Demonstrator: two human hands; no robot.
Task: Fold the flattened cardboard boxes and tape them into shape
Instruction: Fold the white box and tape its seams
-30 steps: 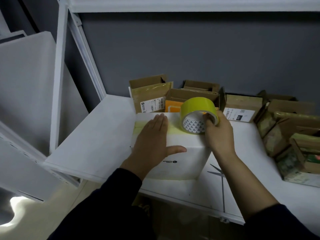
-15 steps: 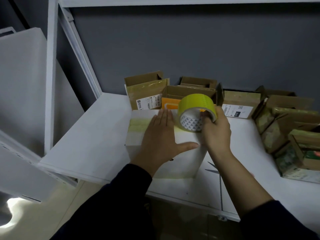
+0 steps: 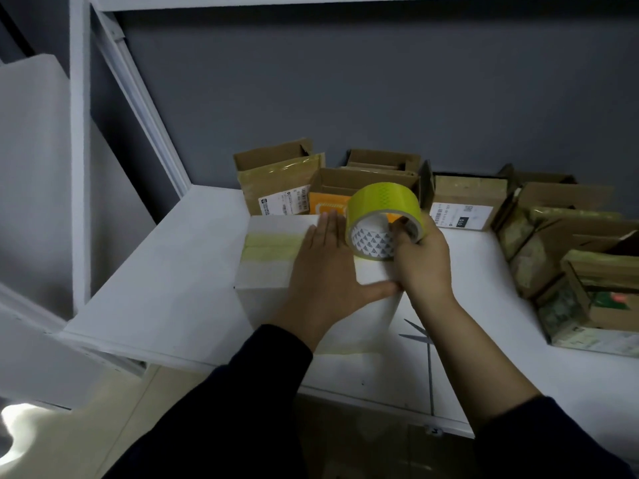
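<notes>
A white cardboard box stands on the white shelf, with a strip of yellowish tape laid across its top. My left hand lies flat on the box top, fingers straight and thumb spread toward the right edge. My right hand grips a yellow tape roll by its core, holding it on edge at the box's far right corner. The tape between roll and box is hidden by my left hand.
Several brown cardboard boxes, some with white labels, line the grey back wall. More taped boxes crowd the right side. Scissors lie on the shelf just right of the white box. A white shelf post rises at left.
My left hand has slid rightward along the box top toward the roll. The right hand and roll have stayed at the box's right end.
</notes>
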